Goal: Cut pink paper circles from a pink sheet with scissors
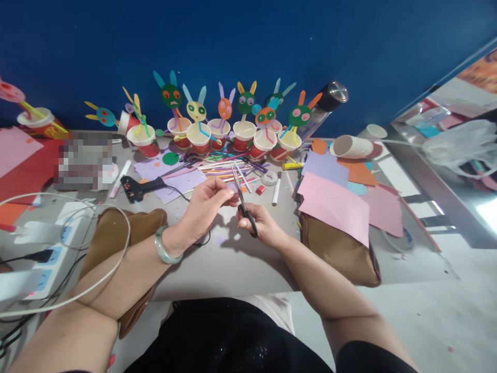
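Observation:
Over the middle of the table, my left hand pinches a small piece of light purple paper between thumb and fingers. A pale green bangle circles that wrist. My right hand grips black-handled scissors, their blades pointing up and away beside the purple paper. Whether the blades touch the paper I cannot tell. Just beyond both hands lies a pile of coloured sticks. A glue gun rests to the left on purple paper sheets.
Paper cups with paper rabbit figures line the blue wall. A bottle leans behind them. Pink paper covers a brown pouch at right, near stacked cups. At left are a power strip and a looping white cable.

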The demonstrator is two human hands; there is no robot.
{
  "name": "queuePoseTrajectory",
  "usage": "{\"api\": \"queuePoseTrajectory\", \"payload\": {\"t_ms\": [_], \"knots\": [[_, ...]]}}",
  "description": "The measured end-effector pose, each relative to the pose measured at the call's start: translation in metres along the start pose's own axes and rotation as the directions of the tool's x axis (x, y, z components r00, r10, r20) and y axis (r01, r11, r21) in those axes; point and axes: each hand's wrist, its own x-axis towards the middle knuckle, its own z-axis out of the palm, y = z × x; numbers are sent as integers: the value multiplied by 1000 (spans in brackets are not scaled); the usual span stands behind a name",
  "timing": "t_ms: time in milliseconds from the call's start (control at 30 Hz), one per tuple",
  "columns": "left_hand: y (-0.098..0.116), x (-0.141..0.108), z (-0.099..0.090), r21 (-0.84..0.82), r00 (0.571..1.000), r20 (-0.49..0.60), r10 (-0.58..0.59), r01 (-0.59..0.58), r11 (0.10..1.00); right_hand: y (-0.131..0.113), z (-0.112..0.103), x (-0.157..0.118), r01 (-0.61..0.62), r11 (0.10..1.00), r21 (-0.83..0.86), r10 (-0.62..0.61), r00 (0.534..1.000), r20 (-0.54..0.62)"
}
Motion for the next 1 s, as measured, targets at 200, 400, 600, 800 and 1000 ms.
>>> {"api": "queuePoseTrajectory", "payload": {"t_ms": [200,400,600,800,1000], "knots": [[-1,1,-1,2,1000,-1,21,-21,1000,2,-1,0,9,1000,-16,-9,1000,-1],[0,1,-1,17,1000,6,20,-20,1000,-1,0,0,-16,1000,12,16,1000,2],[-2,2,-4,63,999,33,22,-24,998,-3,1,-1,-28,1000,6,28,1000,0],[-1,2,-5,69,998,35,43,-45,997,-3,1,0,-29,1000,-8,29,1000,1],[0,2,-6,83,998,31,46,-48,995,0,0,0,-13,1000,-13,13,1000,15]]}}
